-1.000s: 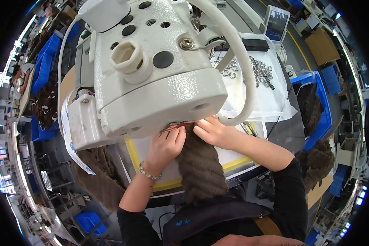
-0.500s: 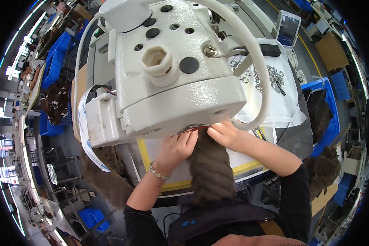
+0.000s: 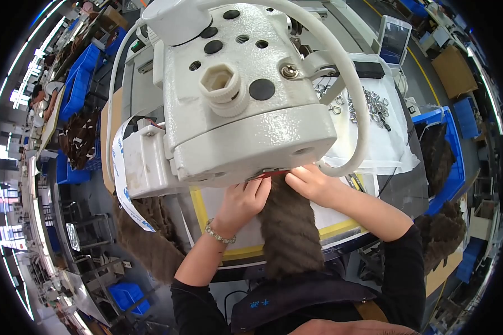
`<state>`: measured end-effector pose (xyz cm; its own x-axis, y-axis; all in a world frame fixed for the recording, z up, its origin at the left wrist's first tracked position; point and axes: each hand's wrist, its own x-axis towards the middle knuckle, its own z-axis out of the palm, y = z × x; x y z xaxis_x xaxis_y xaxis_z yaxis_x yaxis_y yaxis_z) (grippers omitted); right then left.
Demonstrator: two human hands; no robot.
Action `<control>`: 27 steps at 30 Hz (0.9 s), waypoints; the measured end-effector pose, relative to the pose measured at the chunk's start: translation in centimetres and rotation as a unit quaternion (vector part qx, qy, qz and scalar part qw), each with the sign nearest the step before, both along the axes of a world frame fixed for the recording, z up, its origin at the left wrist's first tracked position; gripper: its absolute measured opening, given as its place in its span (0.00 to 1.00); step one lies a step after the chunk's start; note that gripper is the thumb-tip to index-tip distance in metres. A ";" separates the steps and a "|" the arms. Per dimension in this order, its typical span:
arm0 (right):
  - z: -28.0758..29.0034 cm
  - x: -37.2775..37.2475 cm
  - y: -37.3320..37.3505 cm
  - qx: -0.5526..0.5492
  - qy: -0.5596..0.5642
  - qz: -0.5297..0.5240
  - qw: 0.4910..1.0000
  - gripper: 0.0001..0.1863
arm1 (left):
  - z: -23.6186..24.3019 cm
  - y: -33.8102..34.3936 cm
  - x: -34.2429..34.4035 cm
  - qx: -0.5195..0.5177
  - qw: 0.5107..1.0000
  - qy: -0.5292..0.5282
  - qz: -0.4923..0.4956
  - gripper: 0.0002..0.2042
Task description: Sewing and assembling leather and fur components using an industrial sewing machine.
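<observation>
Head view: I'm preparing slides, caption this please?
Left hand and right hand flank a brown furry strip at a white machine head, metal loops on white sheeting beyond.

Bright strip lights [image 3: 41, 43] streak along the far left, window panes [image 3: 4, 152] glowing on that side too! Blue bins [image 3: 79, 81] line up left of the grey floor [image 3: 96, 200]; over to the far right, a yellow floor line [image 3: 424, 75] slants past a brown cardboard box [image 3: 454, 72], more lights [image 3: 489, 92] curving beyond.
</observation>
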<state>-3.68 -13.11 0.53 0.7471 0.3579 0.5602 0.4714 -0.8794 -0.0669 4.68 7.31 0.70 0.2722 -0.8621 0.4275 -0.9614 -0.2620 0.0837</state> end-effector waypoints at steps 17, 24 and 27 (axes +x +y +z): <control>0.8 -0.2 0.2 -0.020 -0.005 -0.045 0.999 0.09 | 0.1 -0.1 -0.7 0.045 0.995 0.014 0.085 0.12; 0.7 -0.6 0.4 0.005 0.027 -0.067 0.997 0.10 | 0.4 -0.4 -0.7 0.048 0.994 -0.043 0.093 0.10; 0.1 -0.5 0.1 0.015 0.027 -0.072 0.997 0.13 | 0.4 -0.6 -0.8 0.054 0.992 -0.049 0.103 0.10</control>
<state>-4.16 -12.97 0.64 0.8185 0.2288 0.5269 0.3363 -0.9345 -0.1167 3.83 6.66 1.12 0.4098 -0.8344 0.3686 -0.8885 -0.4566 -0.0458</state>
